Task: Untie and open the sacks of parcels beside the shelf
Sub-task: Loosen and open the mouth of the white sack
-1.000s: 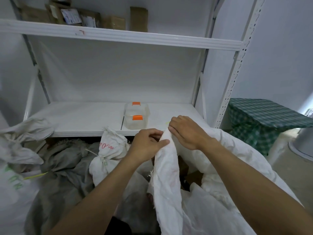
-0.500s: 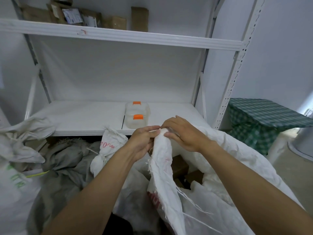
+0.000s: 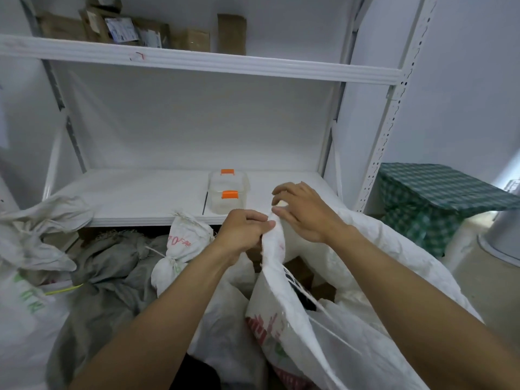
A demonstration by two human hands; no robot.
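White sack (image 3: 309, 347) held at its rim, just below the shelf (image 3: 126, 198) edge.
The left hand (image 3: 244, 232) grips the gathered rim. The right hand (image 3: 306, 212), close at its 2 o'clock, pinches the same edge with curled fingers. The fold runs from them toward 6 o'clock, and the mouth gapes at 4 o'clock. A tied sack (image 3: 183, 240) stands at 9 o'clock, nearer the left hand, and is probably next.

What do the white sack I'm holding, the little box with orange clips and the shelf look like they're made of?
The white sack looks like woven plastic fabric, matte: loose threads fray from its cut edge. The box seems to be cloudy translucent plastic with orange clips. The shelf is probably painted metal, smooth white, given the punched holes up its post.
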